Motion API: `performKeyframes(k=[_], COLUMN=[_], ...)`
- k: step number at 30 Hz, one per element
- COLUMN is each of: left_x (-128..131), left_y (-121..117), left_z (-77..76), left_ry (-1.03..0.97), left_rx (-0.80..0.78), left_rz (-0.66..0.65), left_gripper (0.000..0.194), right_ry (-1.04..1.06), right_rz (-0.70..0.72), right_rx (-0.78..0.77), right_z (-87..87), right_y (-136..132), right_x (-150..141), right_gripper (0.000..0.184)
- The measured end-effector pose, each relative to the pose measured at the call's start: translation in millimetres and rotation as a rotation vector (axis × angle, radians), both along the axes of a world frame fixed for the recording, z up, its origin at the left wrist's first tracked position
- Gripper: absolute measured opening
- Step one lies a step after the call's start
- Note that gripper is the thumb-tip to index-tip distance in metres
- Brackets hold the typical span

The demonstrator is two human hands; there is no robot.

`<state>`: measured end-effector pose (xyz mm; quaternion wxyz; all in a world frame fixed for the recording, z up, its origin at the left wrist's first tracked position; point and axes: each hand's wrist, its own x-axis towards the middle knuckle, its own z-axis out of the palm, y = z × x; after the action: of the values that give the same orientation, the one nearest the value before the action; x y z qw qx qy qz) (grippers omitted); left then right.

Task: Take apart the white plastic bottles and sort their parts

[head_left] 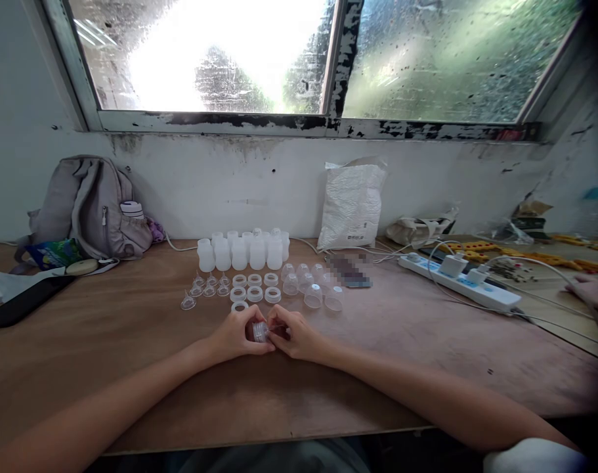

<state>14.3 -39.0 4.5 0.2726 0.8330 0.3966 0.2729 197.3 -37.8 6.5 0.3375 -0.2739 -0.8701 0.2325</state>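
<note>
Close to the table's front edge, my left hand (240, 334) is closed around a small translucent bottle collar (260, 332), tipped on its side. The fingers of my right hand (295, 335) pinch at the collar's right side, perhaps on a clear nipple; the fingers hide that part. Just beyond my hands lie several translucent screw rings (255, 293) in rows. Clear silicone nipples (211, 288) stand to their left, and clear dome caps (313, 297) to their right. Behind them, frosted baby bottles (238, 254) stand upright in a tight group.
A white power strip (461, 282) with plugs and trailing cables lies at right. A white plastic bag (352, 205) leans on the wall, with a blurred flat item (350, 270) before it. At left are a backpack (89, 207) and a black phone-like slab (25, 302). Another person's hand (594, 292) shows far right.
</note>
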Motion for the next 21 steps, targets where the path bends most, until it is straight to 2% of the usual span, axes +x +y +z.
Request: performKeyframes(k=[7, 11, 17, 21], left_x=[0, -1, -8, -10], left_y=[1, 0, -2, 1], left_z=[-0.2, 3.0, 12.6, 11.4], left_ry=[-0.031, -0.036, -0.038, -0.058], left_rx=[-0.052, -0.072, -0.146, -0.153], left_rz=[-0.019, -0.042, -0.145, -0.113], left_gripper=[0.039, 0.037, 0.047, 0.039], right_ry=[0.036, 0.100, 0.198, 0.195], right_rz=[0.035, 0.069, 0.011, 0.009], right_rx=[-0.123, -0.221, -0.310, -0.305], right_z=[5.2, 8.8, 3.6, 0.8], right_y=[-1, -2, 2, 4], right_x=[1, 2, 0, 0], right_gripper=[0.017, 0.011, 0.009, 0.011])
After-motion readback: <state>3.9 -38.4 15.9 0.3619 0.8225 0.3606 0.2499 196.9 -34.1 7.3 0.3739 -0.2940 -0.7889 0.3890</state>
